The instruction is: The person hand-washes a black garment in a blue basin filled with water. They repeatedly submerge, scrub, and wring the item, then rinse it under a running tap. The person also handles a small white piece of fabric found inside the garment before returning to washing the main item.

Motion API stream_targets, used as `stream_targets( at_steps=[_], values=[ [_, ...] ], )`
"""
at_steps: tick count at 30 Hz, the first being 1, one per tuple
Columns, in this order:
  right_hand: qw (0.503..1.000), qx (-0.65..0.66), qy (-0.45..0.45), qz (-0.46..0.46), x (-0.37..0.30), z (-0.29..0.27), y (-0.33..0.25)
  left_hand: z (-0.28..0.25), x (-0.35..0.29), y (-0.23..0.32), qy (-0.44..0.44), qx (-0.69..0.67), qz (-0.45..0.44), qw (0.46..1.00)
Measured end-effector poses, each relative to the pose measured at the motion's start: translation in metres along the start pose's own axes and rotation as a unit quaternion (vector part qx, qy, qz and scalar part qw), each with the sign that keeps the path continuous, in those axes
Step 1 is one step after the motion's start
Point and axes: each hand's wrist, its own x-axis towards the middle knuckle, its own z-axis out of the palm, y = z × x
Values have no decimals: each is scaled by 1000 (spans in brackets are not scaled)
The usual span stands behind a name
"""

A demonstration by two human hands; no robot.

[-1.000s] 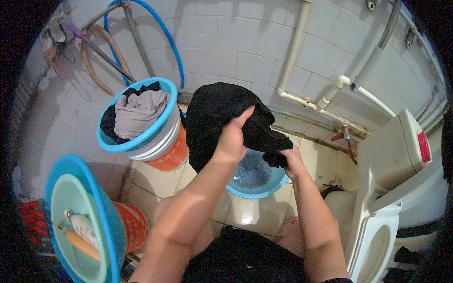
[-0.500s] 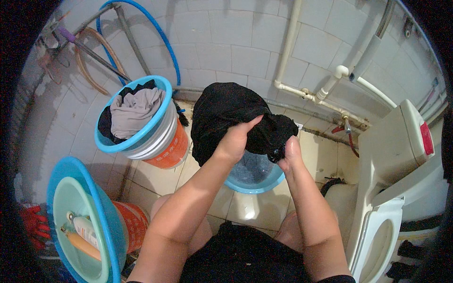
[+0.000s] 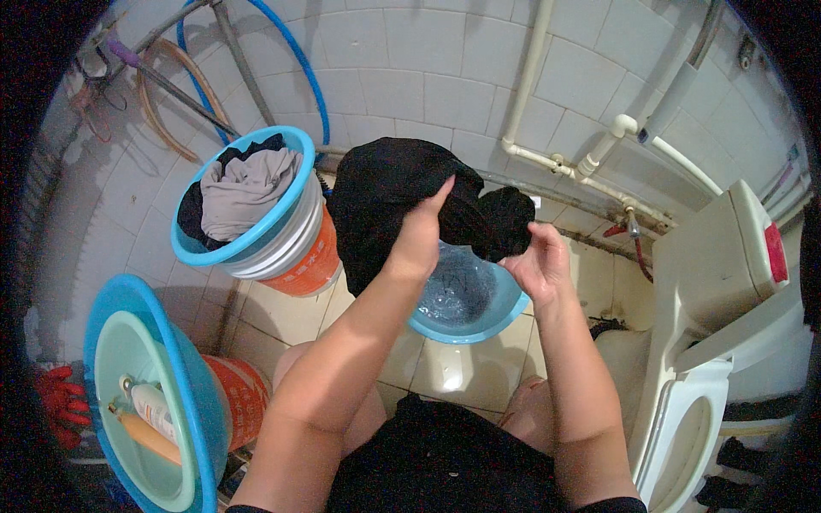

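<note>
A bunched black garment [image 3: 385,184] hangs in front of me, over the far left part of a light blue basin [image 3: 469,333] on the floor. Water with some suds shows in the basin. My left hand [image 3: 421,235] is closed on the garment's middle, its thumb lying on top and the other fingers hidden beneath the fabric. At the garment's right end, a crumpled part lies against my right hand [image 3: 546,265], whose curled fingers and thumb pinch its edge. The garment's far side is out of sight.
Left stands a white-and-orange bucket [image 3: 299,261] topped by a blue basin [image 3: 304,162] of grey and black clothes [image 3: 248,192]. Nearer are tilted nested basins [image 3: 104,402] holding a bottle [image 3: 154,410]. A toilet [image 3: 718,256] stands right; pipes [image 3: 522,94] run along the tiled wall.
The garment and my left hand have shifted slightly left. My right hand has moved a little right and its fingers have loosened, and more of the basin's water now shows.
</note>
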Motion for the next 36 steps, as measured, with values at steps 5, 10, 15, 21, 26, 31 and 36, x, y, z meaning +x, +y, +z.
stream_targets(
  at_steps=[5, 10, 15, 21, 26, 31, 36],
  values=[
    [991, 39, 69, -107, 5, -3, 7, 27, -16, 27, 21, -139, -13, 990],
    [996, 72, -20, -39, 3, 11, 10, 31, -27, 18, 21, -129, -116, 985],
    [998, -29, 11, -49, 3, 25, 10, 14, -32, -6, -43, 144, -110, 983],
    [996, -50, 72, -17, -2, 35, 21, 30, -40, 14, -112, 117, -220, 962],
    [983, -105, 134, -74, 2, 20, 27, 21, -39, 9, -195, 260, -186, 927],
    [976, -111, 160, -96, 6, 8, 30, 26, -41, 16, -228, 380, -162, 882],
    [972, -127, 154, -123, 8, 2, 31, 25, -42, 17, -254, 487, -67, 833]
  ],
)
